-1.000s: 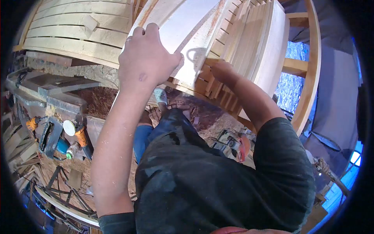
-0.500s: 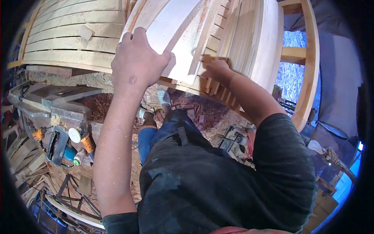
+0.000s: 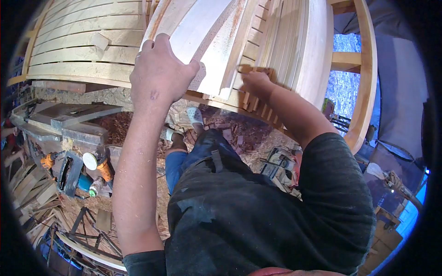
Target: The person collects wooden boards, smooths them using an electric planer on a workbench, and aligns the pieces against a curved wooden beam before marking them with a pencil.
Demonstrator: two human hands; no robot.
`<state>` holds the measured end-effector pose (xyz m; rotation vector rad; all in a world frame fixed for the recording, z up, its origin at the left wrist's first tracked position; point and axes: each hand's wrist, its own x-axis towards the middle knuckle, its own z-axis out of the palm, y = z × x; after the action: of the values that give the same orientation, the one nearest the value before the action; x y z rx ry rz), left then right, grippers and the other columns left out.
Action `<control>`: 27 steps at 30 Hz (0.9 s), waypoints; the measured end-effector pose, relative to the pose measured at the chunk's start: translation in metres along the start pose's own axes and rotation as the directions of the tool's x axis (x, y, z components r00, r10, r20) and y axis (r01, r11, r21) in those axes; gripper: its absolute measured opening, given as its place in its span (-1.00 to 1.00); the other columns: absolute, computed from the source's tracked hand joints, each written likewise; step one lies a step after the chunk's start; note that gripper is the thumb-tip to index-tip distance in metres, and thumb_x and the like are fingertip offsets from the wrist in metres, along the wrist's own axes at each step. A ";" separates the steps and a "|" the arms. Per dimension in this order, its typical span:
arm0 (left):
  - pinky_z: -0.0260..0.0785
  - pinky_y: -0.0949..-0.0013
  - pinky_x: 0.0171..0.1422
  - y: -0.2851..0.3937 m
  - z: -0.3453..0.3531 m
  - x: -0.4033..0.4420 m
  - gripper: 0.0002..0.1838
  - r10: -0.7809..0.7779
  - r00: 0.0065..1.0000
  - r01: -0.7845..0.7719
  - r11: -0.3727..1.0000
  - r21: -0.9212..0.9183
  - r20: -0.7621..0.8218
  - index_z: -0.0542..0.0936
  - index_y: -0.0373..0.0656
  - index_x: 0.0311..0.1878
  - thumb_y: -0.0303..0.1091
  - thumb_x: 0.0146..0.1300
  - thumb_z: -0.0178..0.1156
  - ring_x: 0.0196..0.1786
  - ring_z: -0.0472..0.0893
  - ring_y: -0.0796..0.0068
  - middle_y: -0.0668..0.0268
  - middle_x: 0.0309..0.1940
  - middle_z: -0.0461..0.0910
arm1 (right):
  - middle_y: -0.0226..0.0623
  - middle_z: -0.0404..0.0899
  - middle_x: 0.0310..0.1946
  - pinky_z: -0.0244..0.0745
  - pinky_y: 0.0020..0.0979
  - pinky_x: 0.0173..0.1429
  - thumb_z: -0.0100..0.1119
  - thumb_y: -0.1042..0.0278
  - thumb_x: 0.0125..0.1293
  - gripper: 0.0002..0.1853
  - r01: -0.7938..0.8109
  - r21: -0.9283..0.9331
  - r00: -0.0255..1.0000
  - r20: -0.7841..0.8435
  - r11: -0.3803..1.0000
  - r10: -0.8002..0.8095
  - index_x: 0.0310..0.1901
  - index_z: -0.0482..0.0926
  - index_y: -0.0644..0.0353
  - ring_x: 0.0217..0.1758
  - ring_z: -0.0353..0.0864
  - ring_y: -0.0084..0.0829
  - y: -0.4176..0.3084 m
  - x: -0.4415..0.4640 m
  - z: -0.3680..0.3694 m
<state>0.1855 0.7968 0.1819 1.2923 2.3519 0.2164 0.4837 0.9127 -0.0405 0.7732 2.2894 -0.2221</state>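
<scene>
My left hand (image 3: 161,71) is on the lower left part of a pale, white-faced board (image 3: 198,32), its fingers bent over the edge and its thumb spread across the face. To the right, my right hand (image 3: 256,84) is closed at the near ends of several narrow wooden strips (image 3: 276,55). What its fingers hold is too hidden to tell. Beneath the board and strips lies a slatted wooden surface (image 3: 253,37). A wider pale board (image 3: 315,55) stands along the right side of the strips.
Another slatted panel (image 3: 87,41) with a small wood offcut (image 3: 100,41) lies at the upper left. An orange-bodied power tool (image 3: 105,169) rests at the lower left. A saw-like machine (image 3: 278,165) is on the floor, among wood scraps. A curved wooden frame (image 3: 366,69) stands at the right.
The view has shifted slightly, so both hands appear further left. The white-faced board lies a little differently under my left hand. Both hands keep nearly the same hold.
</scene>
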 end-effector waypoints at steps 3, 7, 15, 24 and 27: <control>0.56 -0.05 0.33 -0.001 0.001 0.000 -0.25 0.009 1.000 -0.009 1.000 0.009 -0.004 0.51 -0.23 0.30 0.07 0.17 0.44 0.29 0.62 -0.01 -0.01 0.19 0.57 | -0.04 0.78 -0.14 0.74 -0.01 -0.07 0.25 0.01 0.41 -0.62 -0.001 -0.012 1.000 0.012 1.000 0.001 -0.04 0.70 0.19 -0.03 0.82 -0.04 -0.003 -0.004 -0.005; 0.56 -0.06 0.32 -0.001 0.001 0.001 -0.26 0.004 1.000 -0.004 1.000 0.011 -0.002 0.51 -0.25 0.29 0.07 0.17 0.43 0.26 0.63 -0.04 -0.02 0.18 0.57 | -0.07 0.78 -0.12 0.73 -0.03 -0.03 0.24 0.04 0.41 -0.63 0.003 -0.012 0.999 0.047 1.000 -0.003 -0.05 0.75 0.21 -0.02 0.81 -0.04 -0.001 -0.003 -0.003; 0.55 -0.05 0.30 0.003 0.001 0.003 -0.26 -0.002 0.999 0.001 1.000 0.017 0.037 0.51 -0.27 0.28 0.05 0.16 0.42 0.25 0.63 -0.06 -0.05 0.19 0.57 | -0.02 0.78 0.03 0.71 -0.07 0.06 0.10 0.33 0.40 -0.70 -0.135 -0.009 0.988 0.072 0.991 0.135 -0.07 0.83 0.16 0.10 0.80 -0.04 -0.010 -0.004 -0.009; 0.54 -0.06 0.31 0.004 0.002 0.002 -0.24 0.005 1.000 -0.005 1.000 0.026 -0.003 0.49 -0.27 0.29 0.02 0.13 0.42 0.23 0.64 -0.10 -0.08 0.16 0.58 | -0.02 0.78 0.04 0.70 -0.08 0.05 0.09 0.36 0.40 -0.70 -0.155 -0.053 0.983 0.094 0.986 0.160 -0.05 0.83 0.13 0.12 0.80 -0.06 -0.014 -0.006 -0.016; 0.53 -0.05 0.23 0.002 0.006 0.001 -0.31 0.046 0.996 -0.046 0.999 0.001 -0.079 0.57 -0.37 0.15 0.01 0.11 0.44 0.12 0.68 -0.19 -0.19 0.04 0.67 | -0.04 0.79 0.02 0.71 -0.08 0.06 0.10 0.36 0.39 -0.70 -0.191 -0.025 0.978 0.079 0.981 0.192 -0.05 0.83 0.14 0.11 0.80 -0.07 -0.017 -0.006 -0.016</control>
<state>0.1891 0.7986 0.1772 1.3613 2.3888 0.2874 0.4678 0.9023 -0.0257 0.9515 2.1218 -0.1418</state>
